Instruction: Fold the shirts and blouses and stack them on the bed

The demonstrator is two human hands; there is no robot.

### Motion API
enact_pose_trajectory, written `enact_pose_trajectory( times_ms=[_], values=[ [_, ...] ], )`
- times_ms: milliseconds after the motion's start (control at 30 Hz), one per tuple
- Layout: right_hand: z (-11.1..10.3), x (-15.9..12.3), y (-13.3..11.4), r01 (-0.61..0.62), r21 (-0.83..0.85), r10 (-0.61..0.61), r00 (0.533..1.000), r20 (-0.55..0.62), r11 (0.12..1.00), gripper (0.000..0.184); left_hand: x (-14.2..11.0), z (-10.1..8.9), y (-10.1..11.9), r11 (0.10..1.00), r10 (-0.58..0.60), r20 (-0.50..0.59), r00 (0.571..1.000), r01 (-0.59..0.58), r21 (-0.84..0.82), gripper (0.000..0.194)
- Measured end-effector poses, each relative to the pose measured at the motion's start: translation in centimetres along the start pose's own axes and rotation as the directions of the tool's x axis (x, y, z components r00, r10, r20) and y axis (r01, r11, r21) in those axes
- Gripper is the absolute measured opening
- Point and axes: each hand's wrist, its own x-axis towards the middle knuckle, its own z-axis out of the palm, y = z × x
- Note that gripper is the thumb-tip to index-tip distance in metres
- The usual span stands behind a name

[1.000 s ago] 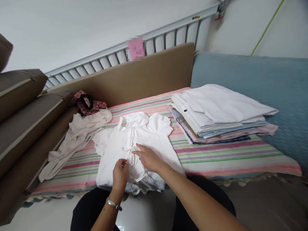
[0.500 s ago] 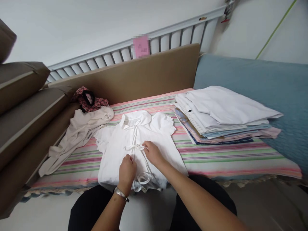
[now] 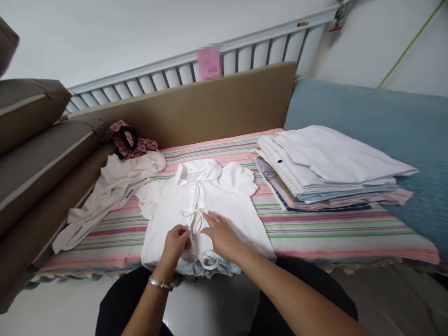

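Observation:
A white short-sleeved blouse (image 3: 231, 205) lies front up with its collar away from me. Thin ties run down its front, and a tied bow (image 3: 193, 215) sits mid-chest. My left hand (image 3: 176, 243) pinches the blouse's front opening just below the bow, thumb and finger together. Flat on the blouse to the right of the bow rests my right hand (image 3: 221, 234), its fingers stretched out. Near my knees the lower part of the blouse bunches around a looped tie (image 3: 209, 260).
On the striped cover (image 3: 315, 233), a folded clothes stack (image 3: 336, 158) stands at right. A crumpled cream garment (image 3: 105, 200) and a floral garment (image 3: 122, 140) lie at left beside stacked brown cushions (image 3: 45, 135). A brown backboard (image 3: 210, 109) and blue cushion (image 3: 360, 107) border the seat.
My right hand has let go of the bow's loop and now lies flat beside it. My left hand went inward to the ties, then back slightly left. The view shifted a little.

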Motion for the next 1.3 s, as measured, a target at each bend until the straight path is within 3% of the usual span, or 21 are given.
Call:
enact_pose_trajectory(
  times_ms=[167, 333, 600, 733, 833, 900, 967, 1067, 1133, 1233, 1300],
  values=[
    [0.6, 0.3, 0.6, -0.06, 0.001, 0.06, 0.998, -0.019, 0.998, 0.045, -0.6, -0.5, 1.4, 0.997, 0.043, -0.023, 0.999, -0.045, -0.068, 0.019],
    [1.0, 0.6, 0.5, -0.021, -0.018, 0.02, 0.999, -0.041, 1.0, 0.042, -0.6, -0.3, 2.0, 0.994, 0.108, -0.005, 0.994, -0.108, -0.009, 0.014],
    [1.4, 1.3, 0.3, 0.019, -0.005, -0.019, 0.999, -0.044, 1.0, 0.037, 0.1, 2.0, 1.2, 0.974, 0.179, 0.042, 0.983, -0.183, 0.132, 0.006],
    [0.2, 2.4, 1.4, 0.041, 0.192, -0.04, 0.999, -0.011, 0.981, 0.032, -0.2, 2.5, 1.0, 0.969, 0.198, 0.081, 0.977, -0.207, 0.132, 0.011],
    [-1.8, 2.6, 2.5, -0.073, 0.421, 0.132, 0.985, -0.113, 0.904, 0.033, -0.4, 1.4, 1.5, 0.948, 0.264, 0.072, 0.962, -0.273, 0.162, 0.02],
    [-3.1, 2.2, 3.4, -0.143, 0.446, 0.275, 0.93, -0.246, 0.883, 0.034, -0.2, 0.7, 1.6, 0.893, 0.384, -0.027, 0.923, -0.363, 0.265, 0.025],
    [-3.8, 1.7, 4.4, -0.208, 0.338, 0.324, 0.884, -0.337, 0.918, 0.037, 0.2, 0.5, 1.2, 0.792, 0.519, -0.07, 0.852, -0.449, 0.414, 0.031],
    [-3.8, 0.8, 5.9, -0.369, 0.093, 0.38, 0.886, -0.266, 0.925, 0.042, 0.4, 1.7, -0.5, 0.59, 0.608, 0.095, 0.788, -0.529, 0.61, 0.041],
    [-3.4, 0.4, 6.6, -0.49, -0.018, 0.476, 0.854, -0.209, 0.872, 0.043, 0.0, 2.9, -1.8, 0.46, 0.611, 0.192, 0.768, -0.541, 0.704, 0.045],
    [-3.3, 0.3, 7.0, -0.598, -0.059, 0.57, 0.786, -0.24, 0.8, 0.04, -1.4, 4.0, -3.1, 0.338, 0.623, 0.251, 0.741, -0.544, 0.768, 0.049],
    [-3.4, 0.4, 6.5, -0.597, -0.061, 0.556, 0.775, -0.3, 0.8, 0.038, -2.4, 4.1, -3.6, 0.292, 0.629, 0.285, 0.724, -0.56, 0.775, 0.054]
  ],
)
